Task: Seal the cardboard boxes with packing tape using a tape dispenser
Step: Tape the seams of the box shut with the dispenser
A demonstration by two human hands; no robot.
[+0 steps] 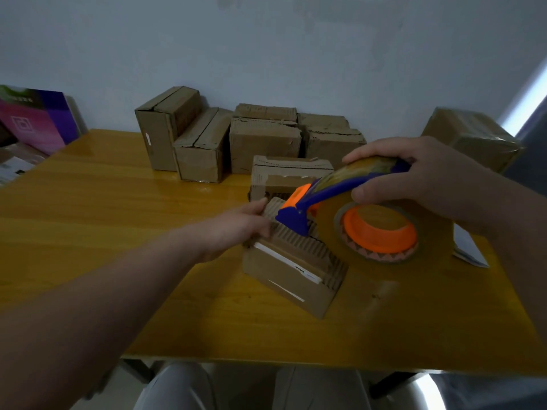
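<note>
A small cardboard box (291, 273) with ragged corrugated flaps lies on the yellow wooden table (118, 208), in front of me. My left hand (236, 229) grips the box's far left end and holds it down. My right hand (426, 176) grips a blue and orange tape dispenser (299, 214) with a large roll of clear tape (381, 229). The dispenser's blue nose rests on the box's top near my left fingers.
Several more cardboard boxes (263, 137) stand along the wall at the back of the table. One box (284, 176) sits just behind the dispenser. A bigger taped box (473, 137) is at the far right. A purple carton (35, 119) leans at the left. White paper (467, 247) lies under my right wrist.
</note>
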